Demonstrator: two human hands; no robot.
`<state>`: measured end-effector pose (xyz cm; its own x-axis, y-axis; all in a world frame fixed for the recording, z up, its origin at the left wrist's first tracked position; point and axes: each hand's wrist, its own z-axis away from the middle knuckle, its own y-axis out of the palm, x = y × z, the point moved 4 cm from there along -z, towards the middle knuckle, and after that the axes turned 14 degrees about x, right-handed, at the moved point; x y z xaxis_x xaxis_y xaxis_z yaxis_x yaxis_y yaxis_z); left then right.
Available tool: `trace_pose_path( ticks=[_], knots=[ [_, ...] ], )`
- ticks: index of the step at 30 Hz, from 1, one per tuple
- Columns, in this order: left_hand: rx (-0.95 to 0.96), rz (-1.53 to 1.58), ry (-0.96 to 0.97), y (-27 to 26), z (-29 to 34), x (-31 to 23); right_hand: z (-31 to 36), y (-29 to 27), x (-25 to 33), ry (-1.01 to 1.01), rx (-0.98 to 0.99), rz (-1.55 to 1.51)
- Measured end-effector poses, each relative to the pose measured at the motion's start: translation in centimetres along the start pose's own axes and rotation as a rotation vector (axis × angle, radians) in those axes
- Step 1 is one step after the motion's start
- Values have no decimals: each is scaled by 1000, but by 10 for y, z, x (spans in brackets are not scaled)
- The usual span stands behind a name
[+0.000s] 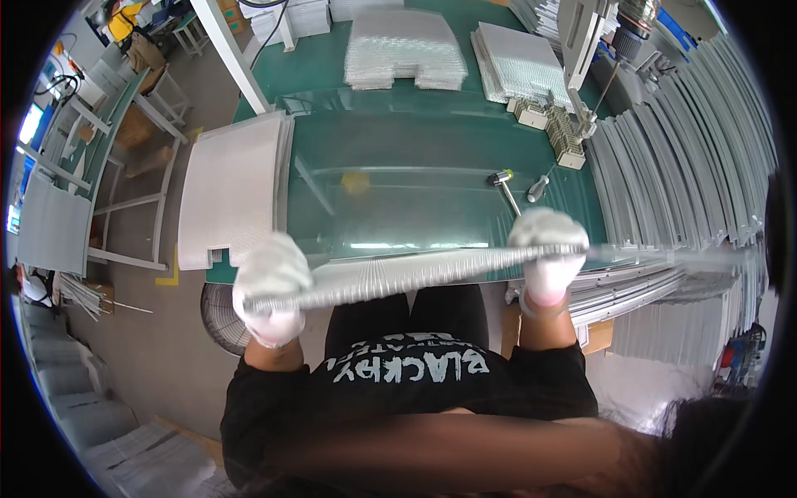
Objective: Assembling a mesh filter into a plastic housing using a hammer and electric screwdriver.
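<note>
My left hand, in a white glove, is closed around one end of a thin silvery-white mesh panel. Around its other end, my right hand is closed too, also gloved in white. The panel is held up nearly edge-on at the near edge of the green table, its left end lower than its right. A blurred pale strip runs off to the right of my right hand; I cannot tell what it belongs to. A small hammer and a screwdriver lie beyond my right hand.
Stacked mesh panels lie at the table's left, with further panel stacks at the back. Metal blocks sit near an upright drill. Many frames lean at right; a floor fan stands below left.
</note>
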<state>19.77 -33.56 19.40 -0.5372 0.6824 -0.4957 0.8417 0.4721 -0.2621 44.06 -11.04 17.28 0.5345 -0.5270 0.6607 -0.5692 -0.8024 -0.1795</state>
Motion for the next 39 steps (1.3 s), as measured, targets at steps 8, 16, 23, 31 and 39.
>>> trace_pose_path(
  ticks=[8, 16, 23, 31, 39],
  knots=[
    [1008, 337, -156, 24, 47, 14, 62, 4, 28, -236, 764, -105],
    [1195, -51, -393, 29, 93, 77, 79, 22, 50, -94, 370, -60],
    [1308, -327, -502, 22, 103, 85, 65, 32, 57, -101, 251, -59],
    [391, 469, 57, -7, 18, 12, 16, 17, 10, -19, -87, 141],
    [-288, -67, -547, -16, -5, 78, 60, 70, -86, 305, -131, 880]
  ],
)
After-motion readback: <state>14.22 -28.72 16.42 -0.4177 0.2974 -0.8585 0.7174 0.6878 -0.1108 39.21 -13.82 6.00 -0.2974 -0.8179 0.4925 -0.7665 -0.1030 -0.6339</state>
